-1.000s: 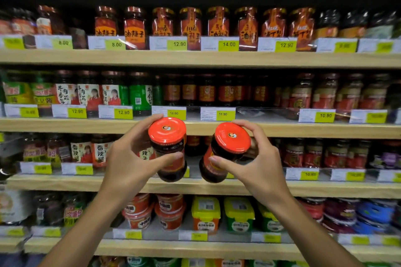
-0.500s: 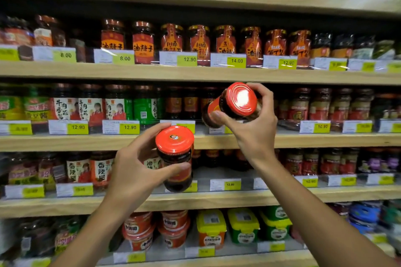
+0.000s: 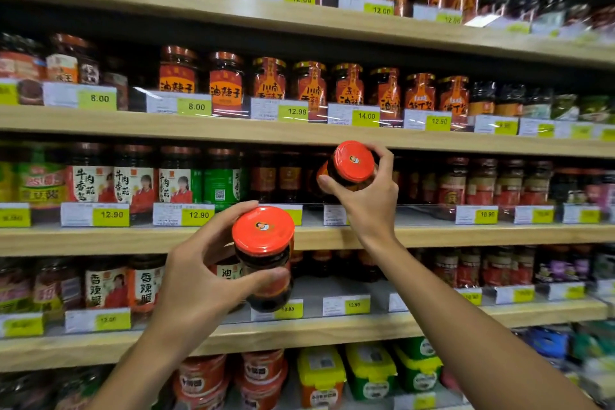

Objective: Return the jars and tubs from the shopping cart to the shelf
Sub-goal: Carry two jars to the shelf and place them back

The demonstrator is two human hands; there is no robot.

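Note:
My left hand [image 3: 196, 280] grips a dark sauce jar with a red lid [image 3: 264, 256], held upright in front of the lower middle shelf. Higher and to the right, my right hand [image 3: 369, 190] holds a second red-lidded jar [image 3: 353, 163], tilted with its lid towards me. That jar is at the mouth of the shelf level [image 3: 432, 235] priced 12.90 and 10.90, in a gap between the rows of jars. The shopping cart is out of view.
Wooden shelves [image 3: 299, 130] run across the whole view, packed with sauce jars behind price tags. Red tubs [image 3: 263, 373] and yellow-lidded tubs [image 3: 321, 373] fill the bottom level. A gap in the stock shows behind my left-hand jar, on the shelf [image 3: 332, 326] below.
My right hand has lifted its jar up from beside the left one to the shelf level above. The left hand stays about where it was. My view has tilted upward.

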